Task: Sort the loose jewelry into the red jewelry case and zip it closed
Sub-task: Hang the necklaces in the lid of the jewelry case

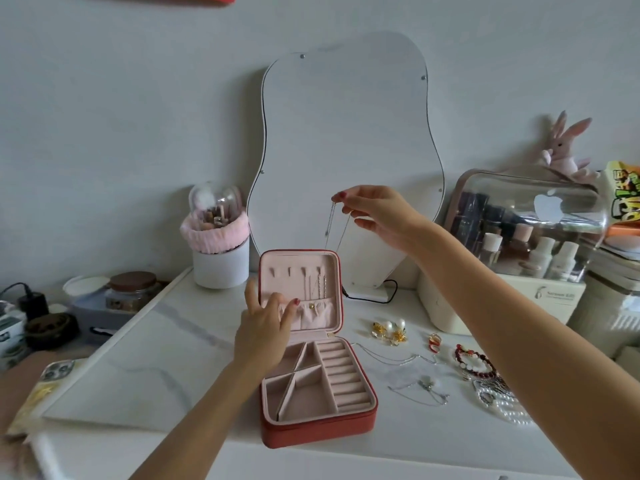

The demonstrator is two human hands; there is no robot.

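- The right hand [377, 216], raised at centre frame in front of the mirror, pinched a thin silver necklace [331, 221] between thumb and forefinger, the other fingers loosely fanned; the chain hung down in two strands toward the top edge of the case lid.
- The left hand [265, 329] rested against the lower left of the open lid, its fingers [290, 311] spread and pressing on the gathered pink pocket there.
- The red jewelry case [313, 344] stood open at lower centre of the bench [156, 358], lid upright. A chain or two already hung from the hooks inside the lid, ends tucked into the pocket. The base showed pink compartments and ring rolls, with nothing I could make out in them.
- Just right of the case lay the loose pieces: pearl-and-gold earrings [389, 330], a small red-and-gold ring [434, 342], two more silver chains [415, 375], a red bead bracelet [476, 363], and a pearl strand [505, 403] partly hidden under the right forearm.
- Behind the case leaned a wavy-edged mirror [346, 150]; to its left a brush holder [220, 244] under a clear dome, to its right a clear-lidded cosmetics box [519, 237] with a plush rabbit [566, 150] on top.
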